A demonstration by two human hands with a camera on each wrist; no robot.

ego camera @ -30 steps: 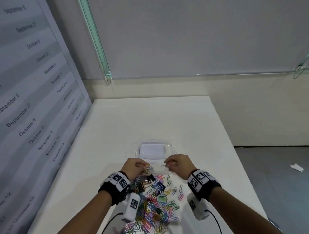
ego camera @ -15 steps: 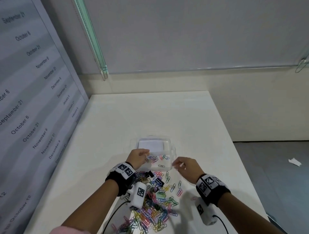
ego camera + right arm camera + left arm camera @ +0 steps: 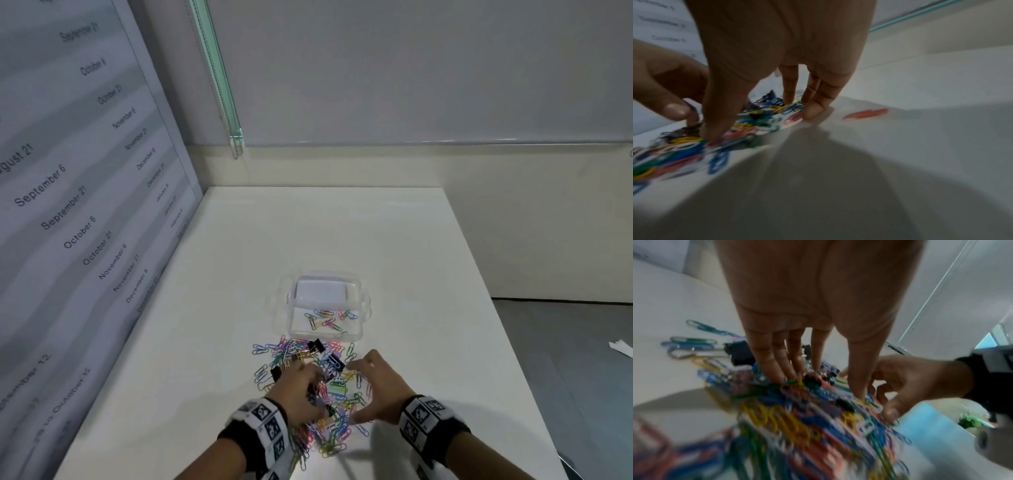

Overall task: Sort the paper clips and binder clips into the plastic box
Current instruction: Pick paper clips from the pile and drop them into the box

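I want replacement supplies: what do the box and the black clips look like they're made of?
Box: clear, glossy plastic, it seems; the table shows through its walls. Black clips: probably painted metal bodies with bare silvery wire handles, seen in the left wrist view; blur leaves the finish uncertain.

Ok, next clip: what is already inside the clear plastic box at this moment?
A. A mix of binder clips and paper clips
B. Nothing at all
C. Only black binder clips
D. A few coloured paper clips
D: in the head view the plastic box holds a few coloured paper clips and no binder clips; the black binder clips lie in the pile on the table.
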